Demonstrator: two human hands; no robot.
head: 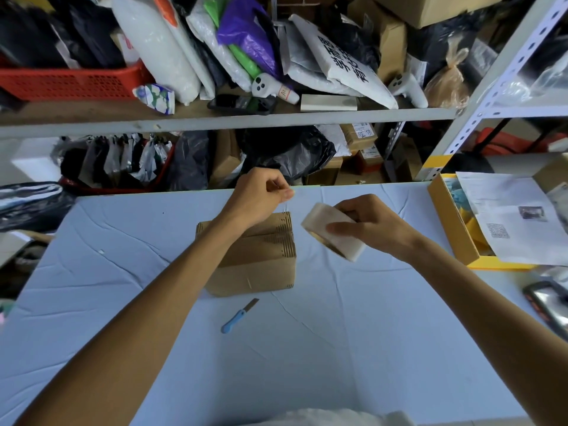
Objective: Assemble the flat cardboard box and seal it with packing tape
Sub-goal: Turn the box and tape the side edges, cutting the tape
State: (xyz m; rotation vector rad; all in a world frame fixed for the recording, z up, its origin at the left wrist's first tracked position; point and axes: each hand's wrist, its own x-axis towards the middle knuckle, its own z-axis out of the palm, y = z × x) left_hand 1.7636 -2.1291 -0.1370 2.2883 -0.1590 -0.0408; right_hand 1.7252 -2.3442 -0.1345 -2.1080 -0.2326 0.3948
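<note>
Two hands hold one whitish packing-tape roll point(333, 230) above one brown cardboard box point(255, 262), centred on the table point(368, 333).
Right hand point(370, 226) curls its fingers round the roll; left hand point(261, 195) pinches its loose end (one blue-handled knife point(239, 317) lies nearer).

A wrinkled pale blue tablecloth point(368, 348) is spreading across the foreground. Behind it a grey metal rack point(233, 120) is standing, its perforated upright point(504, 78) rising at right. The upper shelf is carrying a red basket point(70, 83) and white mailer bags point(159, 47); black bags point(285, 152) and cartons point(358, 135) are crowding the level below. Soft, even light is falling throughout.
</note>
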